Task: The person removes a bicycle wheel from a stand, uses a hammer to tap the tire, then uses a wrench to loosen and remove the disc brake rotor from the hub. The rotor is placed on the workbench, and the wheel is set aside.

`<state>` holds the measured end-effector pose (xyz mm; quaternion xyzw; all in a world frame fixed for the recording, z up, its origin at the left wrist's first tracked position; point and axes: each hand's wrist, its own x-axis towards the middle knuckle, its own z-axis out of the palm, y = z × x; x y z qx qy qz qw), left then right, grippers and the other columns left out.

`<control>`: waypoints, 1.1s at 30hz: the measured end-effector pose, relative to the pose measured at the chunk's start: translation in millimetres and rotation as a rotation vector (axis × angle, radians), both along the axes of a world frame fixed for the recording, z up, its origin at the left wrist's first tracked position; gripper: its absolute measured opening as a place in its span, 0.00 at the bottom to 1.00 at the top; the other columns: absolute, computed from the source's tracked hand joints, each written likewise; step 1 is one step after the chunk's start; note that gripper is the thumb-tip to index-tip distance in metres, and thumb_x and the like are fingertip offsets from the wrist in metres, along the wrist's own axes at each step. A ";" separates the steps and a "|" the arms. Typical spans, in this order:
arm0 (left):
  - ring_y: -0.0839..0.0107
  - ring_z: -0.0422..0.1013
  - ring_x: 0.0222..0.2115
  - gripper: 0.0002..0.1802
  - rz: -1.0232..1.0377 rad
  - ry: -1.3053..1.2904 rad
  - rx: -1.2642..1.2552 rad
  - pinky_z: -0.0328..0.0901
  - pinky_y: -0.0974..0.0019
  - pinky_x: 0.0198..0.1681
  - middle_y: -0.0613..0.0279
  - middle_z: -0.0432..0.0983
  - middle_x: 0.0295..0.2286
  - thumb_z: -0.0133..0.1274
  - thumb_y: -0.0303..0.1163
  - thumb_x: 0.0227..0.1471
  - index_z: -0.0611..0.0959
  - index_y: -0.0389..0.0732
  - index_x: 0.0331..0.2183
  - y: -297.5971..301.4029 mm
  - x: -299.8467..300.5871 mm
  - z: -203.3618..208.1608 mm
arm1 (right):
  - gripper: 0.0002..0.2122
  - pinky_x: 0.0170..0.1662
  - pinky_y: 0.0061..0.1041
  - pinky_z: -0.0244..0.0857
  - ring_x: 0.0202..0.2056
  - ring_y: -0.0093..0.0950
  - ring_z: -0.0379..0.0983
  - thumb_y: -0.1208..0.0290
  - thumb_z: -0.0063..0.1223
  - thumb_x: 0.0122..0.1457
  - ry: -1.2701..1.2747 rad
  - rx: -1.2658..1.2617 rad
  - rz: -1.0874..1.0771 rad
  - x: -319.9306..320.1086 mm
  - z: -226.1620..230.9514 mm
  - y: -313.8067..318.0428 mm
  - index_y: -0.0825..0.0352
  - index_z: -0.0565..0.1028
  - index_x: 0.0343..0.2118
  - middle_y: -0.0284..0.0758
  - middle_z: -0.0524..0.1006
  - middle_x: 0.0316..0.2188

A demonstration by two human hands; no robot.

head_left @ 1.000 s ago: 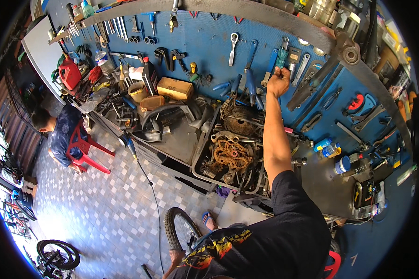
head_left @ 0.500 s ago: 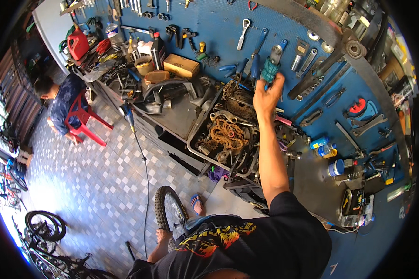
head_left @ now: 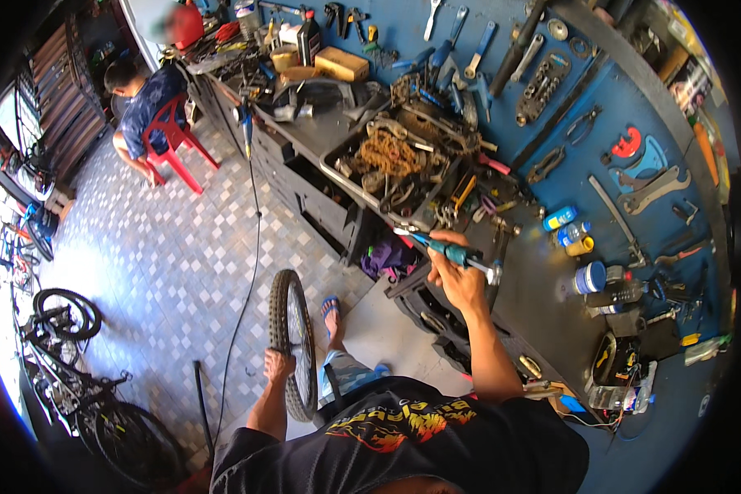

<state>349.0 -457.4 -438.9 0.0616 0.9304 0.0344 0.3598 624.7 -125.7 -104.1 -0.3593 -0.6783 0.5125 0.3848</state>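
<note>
My left hand (head_left: 279,365) is closed around the tyre of an upright bicycle wheel (head_left: 284,317), which stands beside my legs. My right hand (head_left: 461,278) grips a teal-handled hand tool (head_left: 457,251) in front of the bench. Bare metal shows at both ends of the tool, beyond my fingers; its exact kind is not clear. Just past that hand lies a metal tray (head_left: 369,198) heaped with greasy parts, among them a rusty chain (head_left: 391,154).
A blue pegboard (head_left: 543,156) full of tools rises behind the workbench (head_left: 543,317). Bottles and a blue-lidded tub (head_left: 590,278) line the right side. A black cable (head_left: 251,247) hangs to the tiled floor. A person sits on a red chair (head_left: 169,136); bicycles (head_left: 99,395) stand at left.
My right hand has come down from the pegboard toward me, bringing the teal-handled tool over the bench's near edge. My left hand still holds the wheel. The view has shifted.
</note>
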 end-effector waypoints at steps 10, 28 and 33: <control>0.40 0.69 0.54 0.62 -0.122 0.088 0.166 0.67 0.46 0.56 0.41 0.65 0.55 0.73 0.44 0.39 0.50 0.35 0.63 20.2 36.4 9.7 | 0.39 0.62 0.42 0.62 0.65 0.44 0.63 0.65 0.62 0.60 0.552 -0.771 0.625 114.5 -50.7 -104.4 0.64 0.53 0.70 0.46 0.66 0.62; 0.38 0.74 0.46 0.46 -0.157 -0.011 0.210 0.71 0.45 0.48 0.32 0.76 0.43 0.69 0.41 0.40 0.61 0.30 0.51 -48.2 30.8 8.8 | 0.20 0.23 0.20 0.69 0.25 0.24 0.75 0.67 0.62 0.61 0.038 -1.455 0.056 93.0 -263.4 -240.7 0.63 0.71 0.55 0.36 0.81 0.37; 0.36 0.76 0.41 0.41 -0.222 0.086 0.297 0.71 0.44 0.44 0.30 0.77 0.40 0.66 0.48 0.44 0.62 0.31 0.46 -78.6 34.1 0.0 | 0.08 0.22 0.25 0.67 0.24 0.23 0.73 0.71 0.58 0.60 -0.014 -1.682 0.175 76.6 -348.4 -323.4 0.60 0.72 0.40 0.29 0.73 0.26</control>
